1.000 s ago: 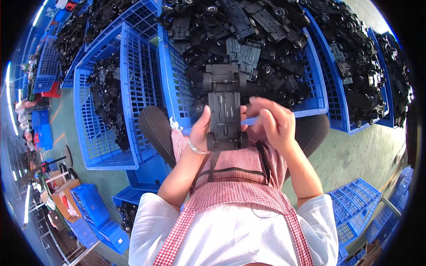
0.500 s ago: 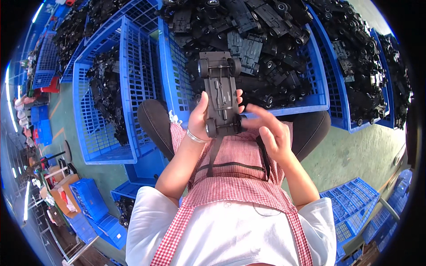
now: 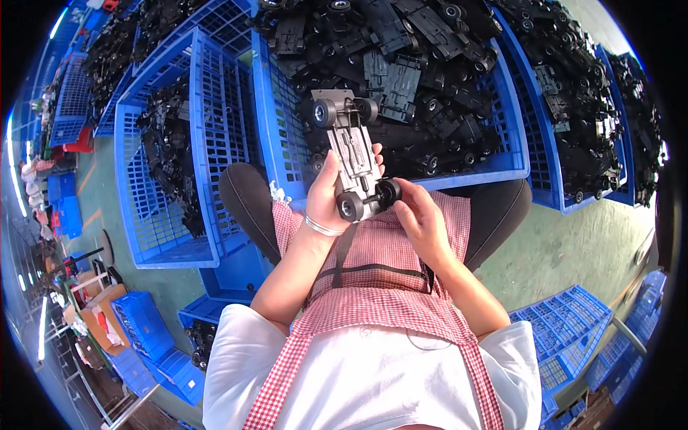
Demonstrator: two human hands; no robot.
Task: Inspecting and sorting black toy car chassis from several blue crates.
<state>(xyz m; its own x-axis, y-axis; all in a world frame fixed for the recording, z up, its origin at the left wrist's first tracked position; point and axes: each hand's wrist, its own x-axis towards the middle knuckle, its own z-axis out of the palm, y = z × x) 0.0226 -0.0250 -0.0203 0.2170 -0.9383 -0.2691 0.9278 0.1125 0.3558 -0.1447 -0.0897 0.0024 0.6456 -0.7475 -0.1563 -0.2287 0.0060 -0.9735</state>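
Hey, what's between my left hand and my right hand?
In the head view, the lower end of the toy-car chassis, with its two lower wheels, lies between the left hand and right hand.

Green flr (image 3: 107, 204) is spreading both sides, looking paler on the R; an orange-ish line (image 3: 89, 175) is crossing it on the L. White lt tubes (image 3: 43, 330) are glowing along the far L edge. Btm L, a brown ctn (image 3: 93, 322) is standing nr blue bins (image 3: 140, 324) w/ a metal rail (image 3: 136, 403) running below. Btm R, blue mesh crates (image 3: 562, 322) are sitting nr a grey post (image 3: 631, 333).
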